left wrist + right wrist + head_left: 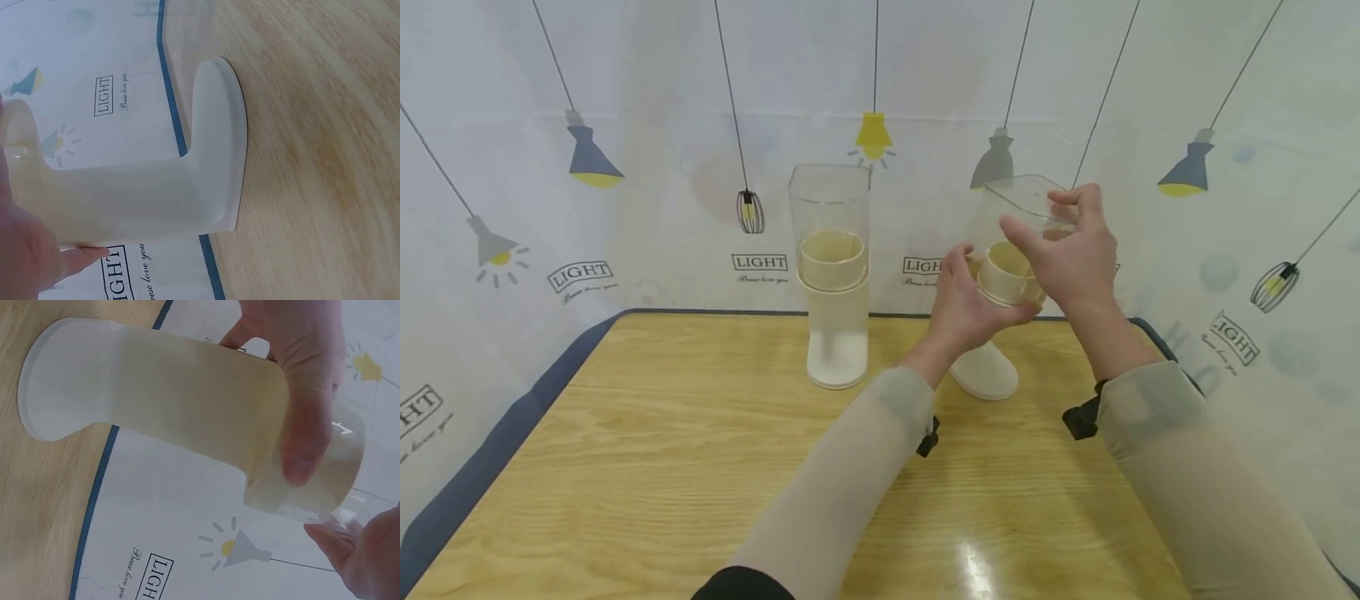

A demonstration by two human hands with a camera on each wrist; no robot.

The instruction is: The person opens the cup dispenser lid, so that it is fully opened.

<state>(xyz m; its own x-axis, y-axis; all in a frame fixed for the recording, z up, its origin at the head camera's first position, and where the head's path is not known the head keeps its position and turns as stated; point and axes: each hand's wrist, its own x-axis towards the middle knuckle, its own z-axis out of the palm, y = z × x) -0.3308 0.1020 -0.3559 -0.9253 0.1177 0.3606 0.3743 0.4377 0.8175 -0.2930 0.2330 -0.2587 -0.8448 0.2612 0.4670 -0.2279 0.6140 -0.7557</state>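
A cream boot-shaped stand (985,372) leans at the right of the table's far part, its foot low over the wood. My left hand (973,304) grips its upper end, thumb across the collar (337,469) there. Above the collar rises a clear square-mouthed plastic container (1000,204). With thumb and fingers at its rim, my right hand (1078,250) holds this container. The left wrist view shows the stand's shaft (125,197) beside the left hand (25,250). In the right wrist view, the right hand's fingertips (322,537) are at the clear wall.
Left of my hands, a matching boot-shaped stand (837,333) stands upright with a clear container (827,187) on top. The wooden table (662,467) has a dark blue edge at the back. Behind hangs a white sheet (670,192) printed with lamps.
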